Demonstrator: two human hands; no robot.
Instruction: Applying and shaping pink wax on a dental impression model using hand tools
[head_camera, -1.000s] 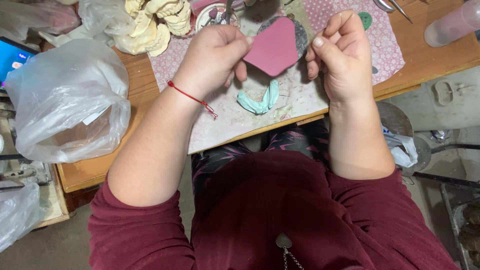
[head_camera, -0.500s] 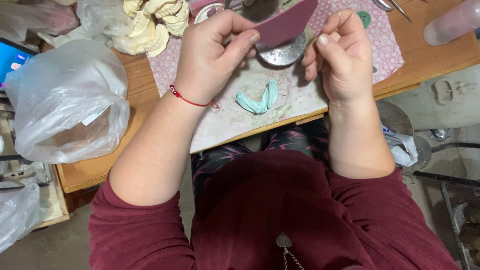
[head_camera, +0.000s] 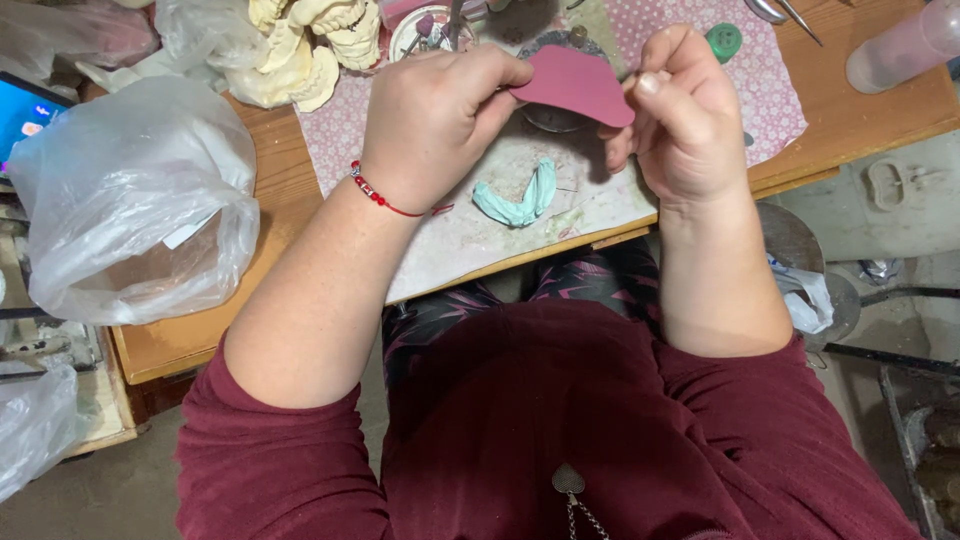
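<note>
Both hands are up over the table, w/ a pink sheet held between them. The left hand is curled and pinches the sheet's left edge w/ thumb & fingers. The right hand is curled too and pinches the right edge. The sheet is flat-ish, bent a little, and sits above a round metal dish, which it partly hides.

A red string bracelet goes round the left wrist.

Under the hands, on a pale mat, lies a blue-green curved piece, shaped like a horseshoe. It's apart from both hands, just below the pink sheet.

At the top left of the mat is a pile of cream tooth molds. Next to them is a small white dish w/ little tools in it. A green cap sits on the pink dotted cloth near the right hand. A pink bottle lies at the top right on the wood table.

A big clear plastic bag sits on the left of the table, well apart from the hands.
</note>
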